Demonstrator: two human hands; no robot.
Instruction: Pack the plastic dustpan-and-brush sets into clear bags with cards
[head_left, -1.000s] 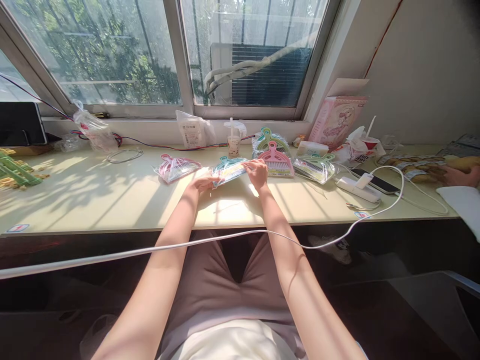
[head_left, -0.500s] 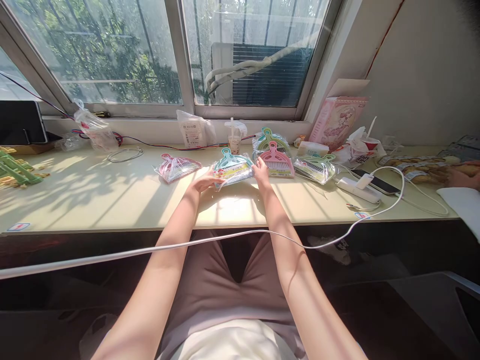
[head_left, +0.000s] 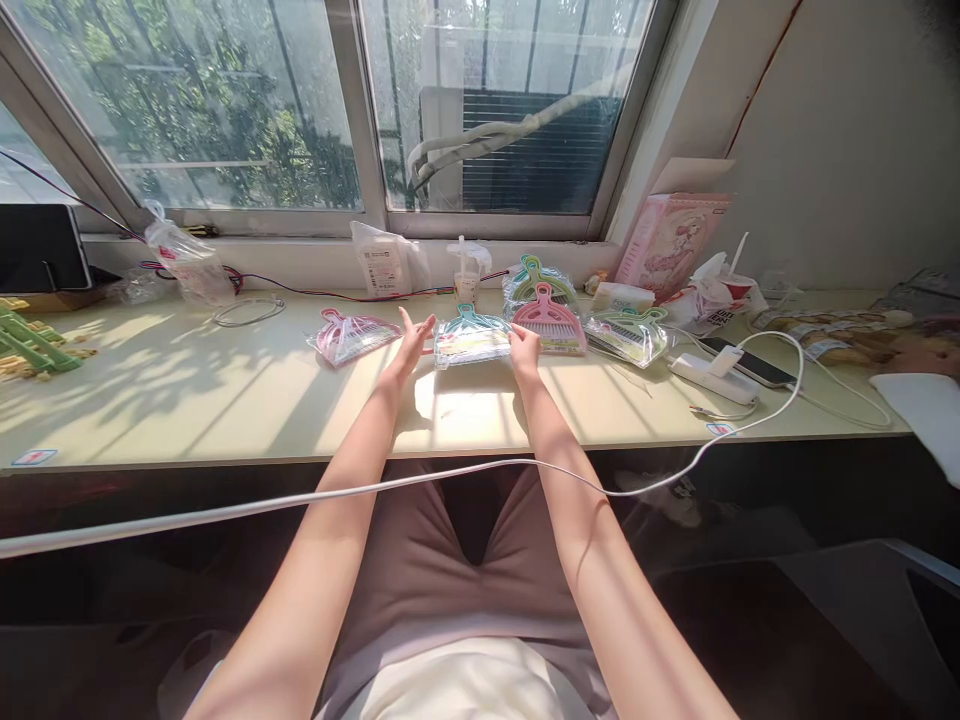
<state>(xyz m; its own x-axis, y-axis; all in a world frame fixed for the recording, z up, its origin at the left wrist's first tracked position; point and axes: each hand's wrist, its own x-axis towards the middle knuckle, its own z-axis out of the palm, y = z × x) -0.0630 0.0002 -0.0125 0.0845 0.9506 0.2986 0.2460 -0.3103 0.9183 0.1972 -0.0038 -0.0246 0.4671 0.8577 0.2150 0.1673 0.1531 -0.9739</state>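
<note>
A blue dustpan and brush set in clear wrapping is held by its right edge in my right hand, whose fingers are closed on it. To its left, my left hand is open, thumb raised and palm turned toward the set. Farther left lies a wrapped pink dustpan set. Just right of my right hand is another pink dustpan set, with a green one behind it. A pale green wrapped set lies farther right.
A drink cup with a straw stands behind the blue set. A white power strip and a phone lie at right. A white cable crosses in front of my forearms. A pink box stands by the wall.
My left hand has let go of the blue set's left side and opened beside it. The set has tipped, so its front looks flatter, while my right hand keeps its hold.
</note>
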